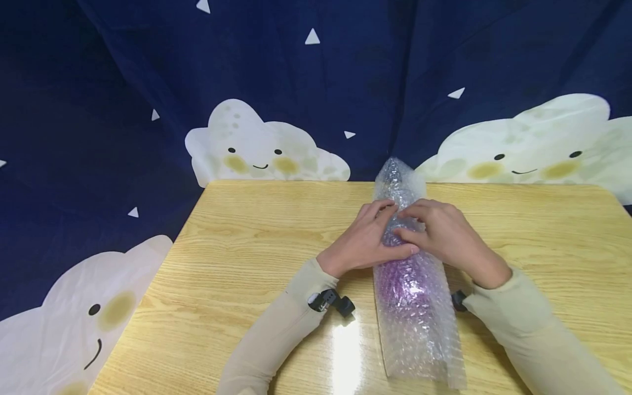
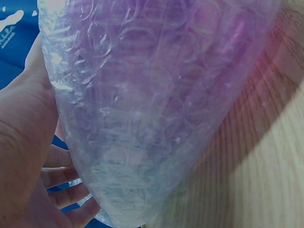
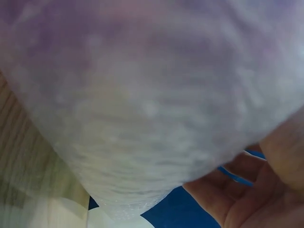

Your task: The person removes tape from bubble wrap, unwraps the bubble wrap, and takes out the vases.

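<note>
A long sleeve of clear bubble wrap (image 1: 417, 334) lies lengthwise on the table, folded round something purple (image 1: 405, 282) whose kind the plastic hides. My left hand (image 1: 365, 236) holds the wrap from its left side, thumb across the top and fingers bent near the far part. From the opposite side my right hand (image 1: 446, 236) holds it too, thumb and forefinger curved onto the upper surface. The left wrist view shows the left fingers (image 2: 71, 192) against the edge of the wrap. Blurred plastic fills most of the right wrist view, beside the right fingers (image 3: 213, 190).
The wooden table (image 1: 257, 236) spreads out on both sides of the wrap. Behind it hangs a dark blue curtain (image 1: 276, 66) with smiling clouds and white triangles. The wrap's pointed far end reaches past the table's back edge.
</note>
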`<state>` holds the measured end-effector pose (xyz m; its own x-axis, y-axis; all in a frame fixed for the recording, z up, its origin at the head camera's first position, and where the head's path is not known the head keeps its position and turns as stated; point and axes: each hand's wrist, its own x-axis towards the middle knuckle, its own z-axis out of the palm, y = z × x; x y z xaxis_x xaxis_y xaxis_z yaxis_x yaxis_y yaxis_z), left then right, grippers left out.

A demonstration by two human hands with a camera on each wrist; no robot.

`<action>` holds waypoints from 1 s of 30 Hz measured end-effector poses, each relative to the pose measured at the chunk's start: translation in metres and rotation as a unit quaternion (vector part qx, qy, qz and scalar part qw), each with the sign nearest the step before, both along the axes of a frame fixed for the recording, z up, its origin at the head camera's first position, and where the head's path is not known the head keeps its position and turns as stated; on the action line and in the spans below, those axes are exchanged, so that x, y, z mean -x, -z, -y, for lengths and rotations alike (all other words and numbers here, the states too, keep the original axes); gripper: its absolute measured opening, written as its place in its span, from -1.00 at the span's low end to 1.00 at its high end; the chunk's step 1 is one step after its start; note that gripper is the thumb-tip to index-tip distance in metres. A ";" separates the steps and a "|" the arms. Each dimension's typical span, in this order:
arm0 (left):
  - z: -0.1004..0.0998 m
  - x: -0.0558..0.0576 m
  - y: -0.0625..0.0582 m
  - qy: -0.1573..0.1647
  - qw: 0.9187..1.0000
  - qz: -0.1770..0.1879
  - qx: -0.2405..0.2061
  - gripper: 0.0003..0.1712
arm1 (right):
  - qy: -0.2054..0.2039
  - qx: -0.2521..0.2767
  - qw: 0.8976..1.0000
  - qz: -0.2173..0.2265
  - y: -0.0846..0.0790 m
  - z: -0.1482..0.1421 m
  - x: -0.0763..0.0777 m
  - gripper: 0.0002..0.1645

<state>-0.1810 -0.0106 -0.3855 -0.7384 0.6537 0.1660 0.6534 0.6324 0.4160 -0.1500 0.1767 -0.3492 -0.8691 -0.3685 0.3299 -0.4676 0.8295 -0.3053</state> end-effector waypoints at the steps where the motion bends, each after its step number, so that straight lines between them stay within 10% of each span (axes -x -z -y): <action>1: 0.000 0.000 0.000 0.000 1.000 -0.001 0.000 0.10 | 0.001 0.003 1.000 -0.002 0.001 0.000 0.000 -0.61; 30: 0.000 0.000 0.002 -0.005 1.000 0.007 0.001 0.13 | 0.042 0.032 0.998 -0.032 0.007 0.003 0.005 -0.64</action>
<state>-0.1810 -0.0103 -0.3870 -0.7465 0.6470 0.1551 0.6418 0.6389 0.4241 -0.1554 0.1738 -0.3565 -0.8728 -0.2715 0.4056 -0.4172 0.8463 -0.3312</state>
